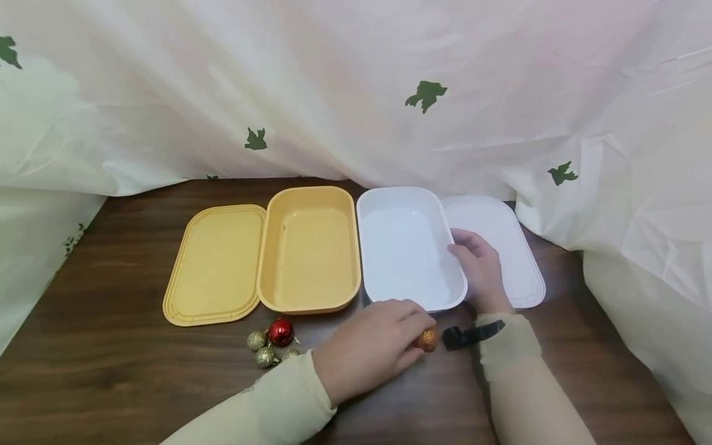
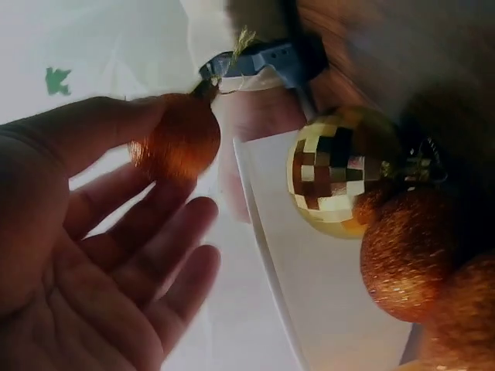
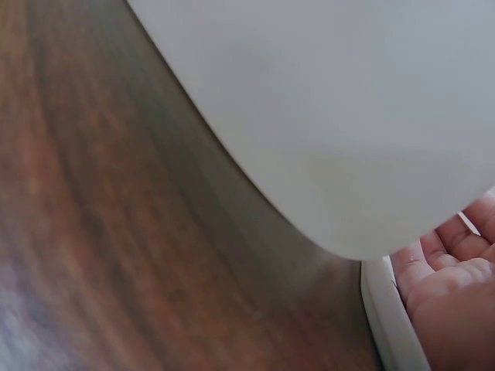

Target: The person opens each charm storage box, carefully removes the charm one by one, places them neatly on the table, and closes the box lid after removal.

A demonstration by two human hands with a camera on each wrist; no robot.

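Observation:
My left hand (image 1: pixel 384 340) pinches an orange glitter bauble (image 1: pixel 427 340) between thumb and fingers, just in front of the white container. In the left wrist view that bauble (image 2: pixel 182 139) shows a gold hanging string, and the other fingers are spread. The right hand (image 1: pixel 481 272) grips the right side wall of the white container (image 1: pixel 408 247), thumb at the rim. The right wrist view shows the container's smooth outer wall (image 3: pixel 332 116) with part of the hand (image 3: pixel 456 294) beside it.
A yellow container (image 1: pixel 311 253) and yellow lid (image 1: pixel 219 266) stand left; a white lid (image 1: pixel 517 259) lies right. A red bauble (image 1: pixel 280 332) and several gold ones (image 1: pixel 266 356) sit front left. The left wrist view shows a mirrored gold bauble (image 2: pixel 332 174) and orange ones (image 2: pixel 410 255).

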